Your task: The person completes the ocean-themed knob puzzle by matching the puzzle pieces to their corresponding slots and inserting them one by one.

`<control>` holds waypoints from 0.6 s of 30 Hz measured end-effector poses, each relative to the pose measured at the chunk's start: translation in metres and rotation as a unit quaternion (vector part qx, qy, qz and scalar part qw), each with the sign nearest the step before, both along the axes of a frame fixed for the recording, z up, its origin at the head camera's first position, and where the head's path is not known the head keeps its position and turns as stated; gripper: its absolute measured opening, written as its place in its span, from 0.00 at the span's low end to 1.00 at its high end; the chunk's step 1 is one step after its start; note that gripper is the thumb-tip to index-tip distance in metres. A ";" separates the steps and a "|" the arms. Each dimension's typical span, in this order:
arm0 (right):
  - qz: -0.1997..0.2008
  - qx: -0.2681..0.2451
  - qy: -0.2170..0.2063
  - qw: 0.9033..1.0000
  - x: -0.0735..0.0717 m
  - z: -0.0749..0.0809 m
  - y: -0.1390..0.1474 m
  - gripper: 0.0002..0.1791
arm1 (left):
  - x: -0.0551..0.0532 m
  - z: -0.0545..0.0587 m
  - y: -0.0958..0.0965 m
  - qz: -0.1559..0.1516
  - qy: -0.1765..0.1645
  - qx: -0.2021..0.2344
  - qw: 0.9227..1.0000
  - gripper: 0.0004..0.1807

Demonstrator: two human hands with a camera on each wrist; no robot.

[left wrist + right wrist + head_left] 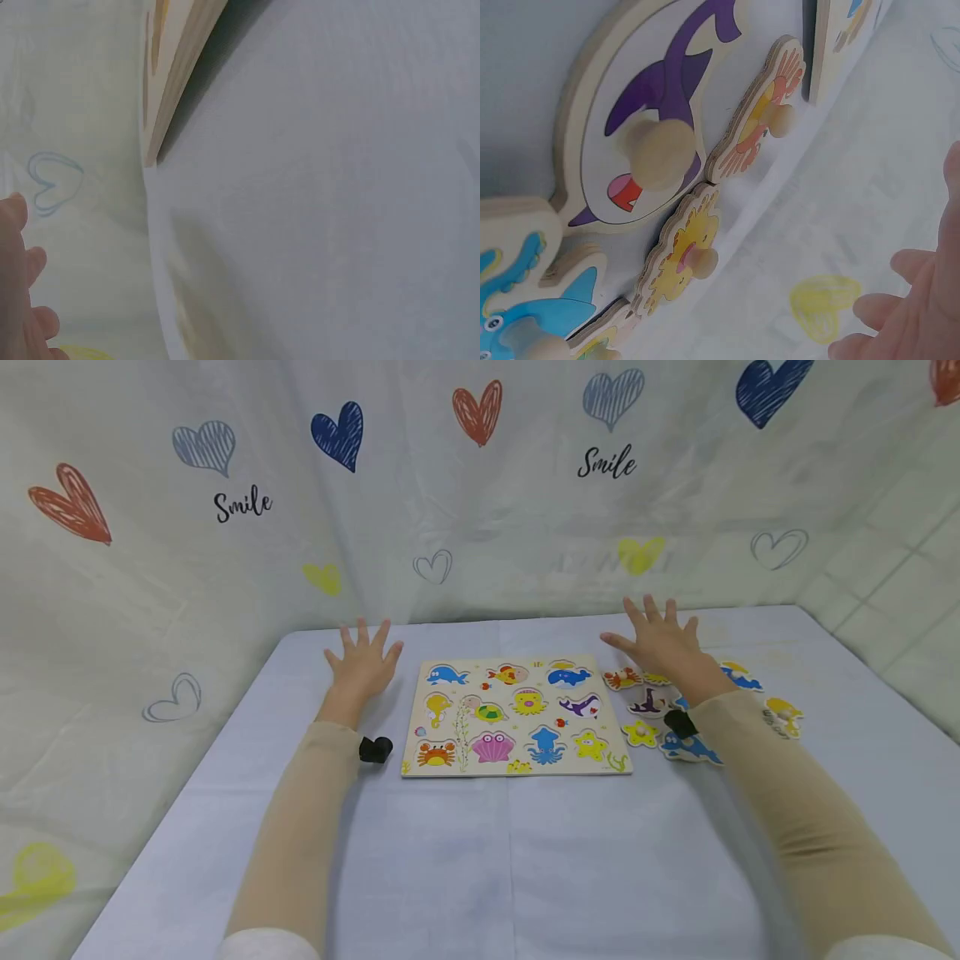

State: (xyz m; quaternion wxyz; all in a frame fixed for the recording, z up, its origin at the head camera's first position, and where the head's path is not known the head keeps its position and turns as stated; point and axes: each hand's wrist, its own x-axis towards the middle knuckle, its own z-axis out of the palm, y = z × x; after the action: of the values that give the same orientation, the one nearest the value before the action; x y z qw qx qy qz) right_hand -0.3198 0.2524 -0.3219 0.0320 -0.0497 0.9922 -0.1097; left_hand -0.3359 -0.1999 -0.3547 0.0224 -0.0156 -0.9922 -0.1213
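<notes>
A wooden puzzle board (517,718) printed with sea animals lies flat on the table. To its left, my left hand (362,667) has its fingers spread and holds nothing. My right hand (660,643) is spread as well, with nothing in its grasp, just beyond a group of loose puzzle pieces. Among these are a crab piece (769,112), a purple whale piece (649,112), a yellow octopus piece (682,251) and a blue squid piece (547,300), each with a wooden knob. A yellow starfish piece (641,733) lies near the board's right edge. My right forearm hides part of the group.
A white cloth covers the table (450,868). Behind it hangs a pale curtain (525,527) printed with hearts and the word Smile. A seahorse piece (783,717) lies right of my right sleeve. Each wrist wears a black strap mount (375,749).
</notes>
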 end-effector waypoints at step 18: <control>0.028 0.011 -0.013 0.999 0.010 0.000 -0.002 0.53 | 0.004 -0.006 0.011 -0.010 -0.007 -0.001 1.000 0.37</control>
State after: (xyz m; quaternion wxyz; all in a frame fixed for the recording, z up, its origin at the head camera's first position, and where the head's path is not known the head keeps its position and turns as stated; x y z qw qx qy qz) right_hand -0.3100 0.2506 -0.3218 0.0488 -0.0757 0.9911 -0.0981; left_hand -0.3316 -0.1887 -0.3610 0.0143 -0.0248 -0.9922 -0.1211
